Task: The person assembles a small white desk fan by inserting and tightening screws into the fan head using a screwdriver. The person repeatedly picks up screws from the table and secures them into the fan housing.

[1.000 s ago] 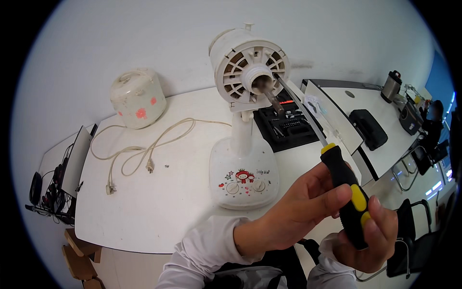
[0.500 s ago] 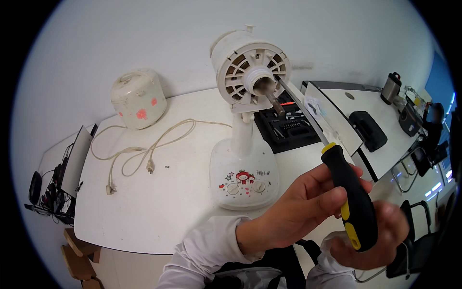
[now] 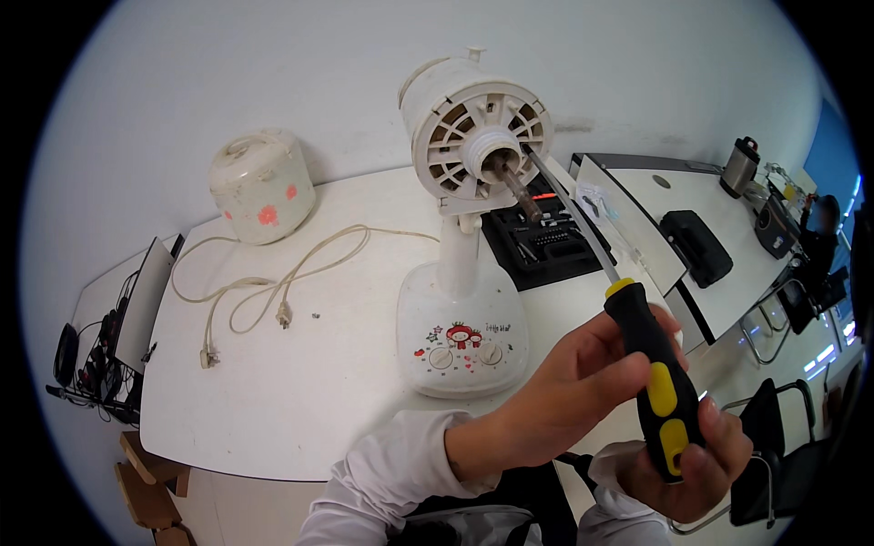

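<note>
Screwdriver (image 3: 662,389) slants from lower right to upper centre, tip beside the hub of the fan housing (image 3: 475,153); left hand (image 3: 587,387) grasps the upper handle, nearer the tip, right hand (image 3: 696,469) fingers clasp the butt.

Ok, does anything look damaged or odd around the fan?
Yes: the fan head shows no blades or front grille, so it looks partly dismantled; its protruding shaft looks brown, possibly rusty. Dark smudges mark the wall behind.
</note>
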Motion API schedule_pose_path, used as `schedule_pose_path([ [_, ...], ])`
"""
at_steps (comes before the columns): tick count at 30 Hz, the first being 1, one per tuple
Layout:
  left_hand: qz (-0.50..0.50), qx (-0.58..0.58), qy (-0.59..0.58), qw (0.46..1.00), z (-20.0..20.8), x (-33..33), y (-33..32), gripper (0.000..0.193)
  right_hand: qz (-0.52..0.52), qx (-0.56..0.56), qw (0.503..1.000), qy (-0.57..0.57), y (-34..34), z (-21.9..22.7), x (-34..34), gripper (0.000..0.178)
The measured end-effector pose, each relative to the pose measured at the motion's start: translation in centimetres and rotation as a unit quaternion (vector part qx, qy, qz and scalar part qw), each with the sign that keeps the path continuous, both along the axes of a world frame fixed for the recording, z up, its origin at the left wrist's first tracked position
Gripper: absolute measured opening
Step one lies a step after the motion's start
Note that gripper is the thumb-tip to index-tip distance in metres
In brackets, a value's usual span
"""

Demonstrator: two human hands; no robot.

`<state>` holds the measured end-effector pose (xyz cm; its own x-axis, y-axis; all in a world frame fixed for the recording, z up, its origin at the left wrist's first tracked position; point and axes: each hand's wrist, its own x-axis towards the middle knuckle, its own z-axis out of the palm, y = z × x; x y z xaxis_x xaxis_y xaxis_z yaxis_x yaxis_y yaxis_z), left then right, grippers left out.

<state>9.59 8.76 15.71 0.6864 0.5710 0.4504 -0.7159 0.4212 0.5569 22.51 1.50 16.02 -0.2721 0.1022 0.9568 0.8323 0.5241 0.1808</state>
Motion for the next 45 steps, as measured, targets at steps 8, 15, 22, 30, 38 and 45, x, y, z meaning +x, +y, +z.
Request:
schedule_pose_path([
  [8, -0.032, -0.024, -0.038, 0.998, 0.3, -0.5, -0.1, 0.054, -0.123, 0.033, 0.986, 0.11, 0.0, -0.9, -1.8, 0.05],
  [15, -0.011, -0.039, -0.031, 0.999, 0.0, -0.6, -0.5, 0.051, -0.105, 0.038, 0.98, 0.164, 0.4, -0.9, -2.7, 0.056],
  [22, 0.046, -0.012, 0.019, 0.999, 0.5, -0.7, -0.4, 0.049, -0.064, 0.031, 0.979, 0.19, 0.7, -1.0, -2.5, 0.058],
  [30, 0.083, 0.015, 0.09, 0.992, 1.4, -1.5, -0.3, 0.045, -0.025, 0.018, 0.972, 0.234, 0.9, -1.1, -2.9, 0.056],
  [38, 0.085, -0.002, 0.105, 0.991, 1.9, -1.7, -0.6, 0.043, 0.066, -0.09, 0.99, 0.086, 0.2, 0.3, -1.1, 0.063],
  [45, 0.091, -0.006, 0.113, 0.989, 1.8, -1.7, -0.7, 0.041, 0.091, -0.087, 0.99, 0.068, 0.7, 0.3, -1.1, 0.047],
])
